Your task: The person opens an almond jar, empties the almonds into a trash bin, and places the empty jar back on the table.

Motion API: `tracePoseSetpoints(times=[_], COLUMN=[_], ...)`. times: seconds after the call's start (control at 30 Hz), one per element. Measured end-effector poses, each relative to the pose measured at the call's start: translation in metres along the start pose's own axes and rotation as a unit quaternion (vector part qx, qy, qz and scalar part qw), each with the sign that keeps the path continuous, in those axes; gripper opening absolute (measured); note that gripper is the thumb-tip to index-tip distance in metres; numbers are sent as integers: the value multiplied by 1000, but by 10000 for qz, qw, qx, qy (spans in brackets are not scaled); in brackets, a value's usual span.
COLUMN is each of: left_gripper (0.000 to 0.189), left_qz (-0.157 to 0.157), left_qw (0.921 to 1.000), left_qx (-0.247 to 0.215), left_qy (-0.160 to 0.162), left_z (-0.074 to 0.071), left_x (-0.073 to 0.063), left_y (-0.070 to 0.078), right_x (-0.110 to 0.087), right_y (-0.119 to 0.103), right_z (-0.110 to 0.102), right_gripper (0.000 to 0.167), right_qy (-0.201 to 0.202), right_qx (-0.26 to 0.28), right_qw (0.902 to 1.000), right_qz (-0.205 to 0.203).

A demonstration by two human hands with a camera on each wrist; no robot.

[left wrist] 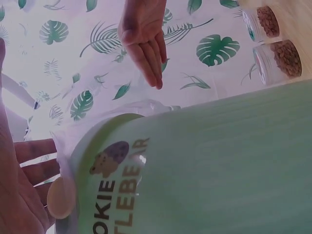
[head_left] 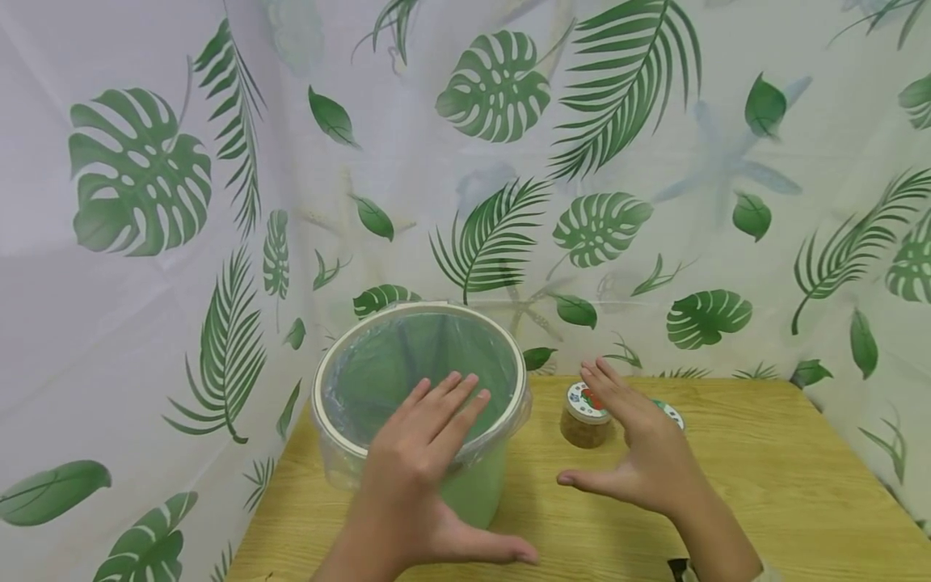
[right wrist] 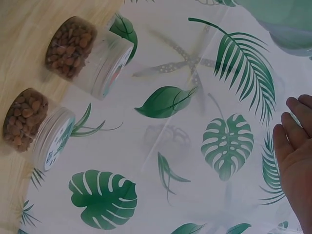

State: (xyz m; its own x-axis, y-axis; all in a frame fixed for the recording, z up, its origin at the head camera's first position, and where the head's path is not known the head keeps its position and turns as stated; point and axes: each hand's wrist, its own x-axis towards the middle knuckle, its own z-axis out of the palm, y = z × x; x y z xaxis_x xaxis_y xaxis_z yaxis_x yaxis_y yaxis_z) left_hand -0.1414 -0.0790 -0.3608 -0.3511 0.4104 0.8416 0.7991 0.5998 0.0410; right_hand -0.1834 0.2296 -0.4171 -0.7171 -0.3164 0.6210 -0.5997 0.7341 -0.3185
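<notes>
A light green bin (head_left: pixel 473 485) stands at the left of the table, lined with a clear plastic bag under a cream ring (head_left: pixel 518 356). My left hand (head_left: pixel 418 473) is held over the bin's near side with fingers straight and thumb spread. In the left wrist view its fingers (left wrist: pixel 41 170) show beside the bin's rim, near lettering and a small bear picture. My right hand (head_left: pixel 650 457) hovers right of the bin, fingers extended and thumb apart, holding nothing. It overlaps two clear jars in the head view; the nearer jar (head_left: pixel 582 424) has a patterned lid.
Both jars, one (right wrist: pixel 73 53) beside the other (right wrist: pixel 31 122), contain small brown pieces and stand toward the back of the wooden table (head_left: pixel 771 461). A leaf-printed sheet (head_left: pixel 640 145) hangs behind and at the sides. A dark object (head_left: pixel 678 568) shows at the near edge by the right wrist.
</notes>
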Motion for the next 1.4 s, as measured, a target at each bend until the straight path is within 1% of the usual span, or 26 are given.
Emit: tracePoseSetpoints(times=[0.1, 0.2, 0.3, 0.43, 0.57, 0.77, 0.97, 1.03, 1.23, 1.4], left_gripper=[135, 135, 137, 139, 139, 141, 138, 136, 131, 128], left_qz=[48, 131, 157, 127, 83, 134, 160, 179, 336, 406], left_qw=[10000, 9998, 9997, 9997, 9997, 9996, 9993, 9991, 9987, 9982], left_qx=[-69, -116, -158, -221, -229, -218, -303, -317, -313, -294], left_qy=[-23, 86, 96, 31, 4, -68, -148, -204, -213, -344], left_z=[2, 5, 9, 12, 14, 20, 27, 30, 39, 50], left_x=[3, 6, 8, 7, 7, 11, 11, 11, 12, 11], left_y=[4, 7, 11, 14, 17, 21, 28, 30, 35, 37], right_x=[-4, -9, -12, -17, -23, -31, -36, -38, -44, -48], right_y=[4, 8, 11, 15, 17, 21, 25, 26, 31, 35], right_z=[-3, -5, -7, -9, -11, -17, -18, -18, -17, -19], right_gripper=[124, 122, 121, 120, 119, 117, 118, 117, 115, 115], right_qy=[-36, -81, -115, -333, -602, -660, -766, -766, -609, -663], right_qx=[-66, -60, -22, -84, -195, -222, -201, -182, -139, -127], right_qw=[9998, 9994, 9985, 9958, 9929, 9893, 9872, 9872, 9886, 9856], right_qz=[172, 335, 543, 848, 1011, 1283, 1382, 1386, 1374, 1549])
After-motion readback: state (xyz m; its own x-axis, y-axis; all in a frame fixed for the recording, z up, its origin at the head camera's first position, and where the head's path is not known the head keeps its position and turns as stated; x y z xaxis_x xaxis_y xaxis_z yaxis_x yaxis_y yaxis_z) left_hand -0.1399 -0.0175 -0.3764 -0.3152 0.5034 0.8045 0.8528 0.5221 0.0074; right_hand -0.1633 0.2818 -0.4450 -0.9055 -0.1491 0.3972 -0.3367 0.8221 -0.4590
